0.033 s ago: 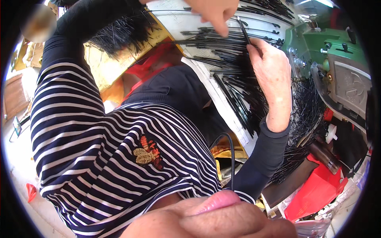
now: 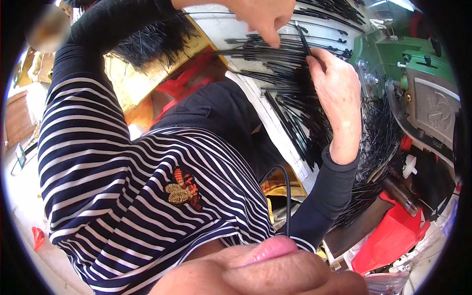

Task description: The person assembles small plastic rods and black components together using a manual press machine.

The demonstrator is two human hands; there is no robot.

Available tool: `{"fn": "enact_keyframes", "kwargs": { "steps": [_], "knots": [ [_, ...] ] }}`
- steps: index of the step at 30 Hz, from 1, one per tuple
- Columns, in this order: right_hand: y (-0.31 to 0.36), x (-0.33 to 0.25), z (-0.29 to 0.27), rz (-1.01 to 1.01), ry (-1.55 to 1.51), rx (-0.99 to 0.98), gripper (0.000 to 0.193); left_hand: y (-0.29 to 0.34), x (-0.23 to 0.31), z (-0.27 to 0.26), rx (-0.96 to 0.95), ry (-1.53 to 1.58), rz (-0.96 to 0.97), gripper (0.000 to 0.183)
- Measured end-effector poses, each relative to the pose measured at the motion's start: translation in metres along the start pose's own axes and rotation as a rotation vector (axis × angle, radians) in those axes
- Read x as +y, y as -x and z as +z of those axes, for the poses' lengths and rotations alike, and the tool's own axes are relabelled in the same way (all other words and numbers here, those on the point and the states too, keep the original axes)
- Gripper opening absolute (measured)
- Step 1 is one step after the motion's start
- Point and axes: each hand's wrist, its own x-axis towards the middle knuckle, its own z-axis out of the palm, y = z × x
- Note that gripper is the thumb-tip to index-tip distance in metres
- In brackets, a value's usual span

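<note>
Many thin black rods [image 2: 268, 54], some with small looped ends, lie in loose rows over a white work surface [image 2: 206, 24]. My left hand [image 2: 260, 17] is over their upper part, partly cut off by the top edge. One digit points down onto the rods, apart from the curled fingers; nothing shows in its grasp. To the right, my right hand [image 2: 338, 86] is closed around a slim black stick [image 2: 302, 38] with a pale tip, which slants up and left above the rods. The palm side of this hand is hidden.
A green machine [image 2: 368, 51] with a grey metal plate [image 2: 432, 101] stands at the right. More black rods are heaped below it [image 2: 376, 142] and on a yellow board [image 2: 132, 83] at the left. A red bag [image 2: 388, 236] lies lower right, near a black cable [image 2: 287, 196].
My left hand has shifted very slightly down and left, its pointing digit nearer the rods. My right hand and the stick look nearly still.
</note>
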Motion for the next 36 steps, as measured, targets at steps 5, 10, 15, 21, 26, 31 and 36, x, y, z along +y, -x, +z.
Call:
{"fn": "enact_keyframes", "kwargs": {
  "steps": [5, 10, 15, 21, 26, 31, 36],
  "knots": [
    [-0.002, -0.005, 0.003, -0.007, -0.046, 0.01, 0.022, -0.012, -0.024, 0.019, -0.012, 0.155, 0.071, 0.027],
    [0.008, 0.007, 0.0, 0.173, -0.332, 0.005, 0.021, -0.018, -0.011, -0.001, 0.056, 0.266, -0.117, 0.024],
    [0.034, 0.028, -0.017, 0.396, -0.787, -0.053, 0.022, -0.051, -0.022, 0.016, 0.224, 0.448, 0.162, 0.023],
    [0.061, 0.053, -0.012, 0.482, -1.097, 0.037, 0.025, -0.106, -0.008, 0.032, 0.0, 0.897, 0.174, 0.02],
    [0.075, 0.057, -0.009, 0.498, -1.18, 0.029, 0.028, -0.125, 0.018, 0.033, -0.04, 0.976, 0.148, 0.021],
    [0.072, 0.054, -0.01, 0.503, -1.196, 0.059, 0.032, -0.125, 0.029, 0.035, 0.027, 1.135, 0.152, 0.028],
    [0.072, 0.057, -0.009, 0.499, -1.267, 0.101, 0.033, -0.129, 0.032, 0.036, 0.042, 1.184, 0.179, 0.028]
  ]
}}
